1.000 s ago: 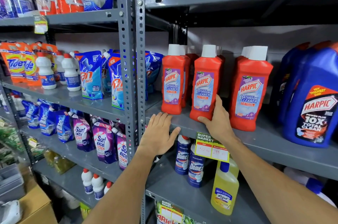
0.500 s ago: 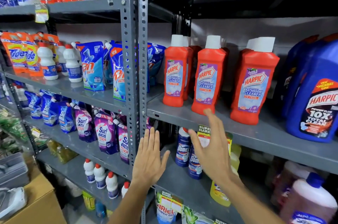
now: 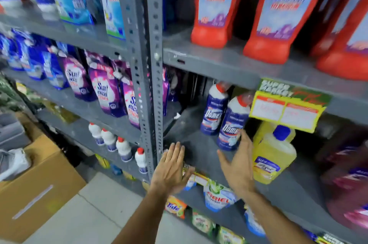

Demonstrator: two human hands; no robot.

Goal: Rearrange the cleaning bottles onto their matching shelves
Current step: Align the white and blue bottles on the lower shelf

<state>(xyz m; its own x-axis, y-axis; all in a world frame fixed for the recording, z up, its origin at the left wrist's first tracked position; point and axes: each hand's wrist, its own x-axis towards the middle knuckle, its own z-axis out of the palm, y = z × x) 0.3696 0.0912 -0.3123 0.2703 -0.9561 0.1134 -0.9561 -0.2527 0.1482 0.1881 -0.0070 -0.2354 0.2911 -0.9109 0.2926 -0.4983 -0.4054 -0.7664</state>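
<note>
Two dark blue Domex bottles with white necks and red caps stand on a grey lower shelf (image 3: 199,144): a front one (image 3: 231,124) and a rear one (image 3: 214,112). My right hand (image 3: 237,164) is spread open just below and beside the front bottle, fingertips near its base, holding nothing. My left hand (image 3: 171,168) is flat and open by the shelf's front edge, next to the grey upright post (image 3: 147,84). A yellow cleaner bottle (image 3: 272,154) with a blue cap stands to the right. Red Harpic bottles (image 3: 272,14) fill the shelf above.
A price tag (image 3: 286,108) hangs from the upper shelf edge over the yellow bottle. Purple Surf pouches (image 3: 107,92) and white bottles (image 3: 123,148) fill the left rack. A dark pink bottle (image 3: 348,184) stands at far right. A cardboard box (image 3: 37,190) sits on the floor at left.
Both hands left the Harpic shelf and dropped to the lower shelf. The view tilted down and moved closer. My right hand now reaches beside the front Domex bottle.
</note>
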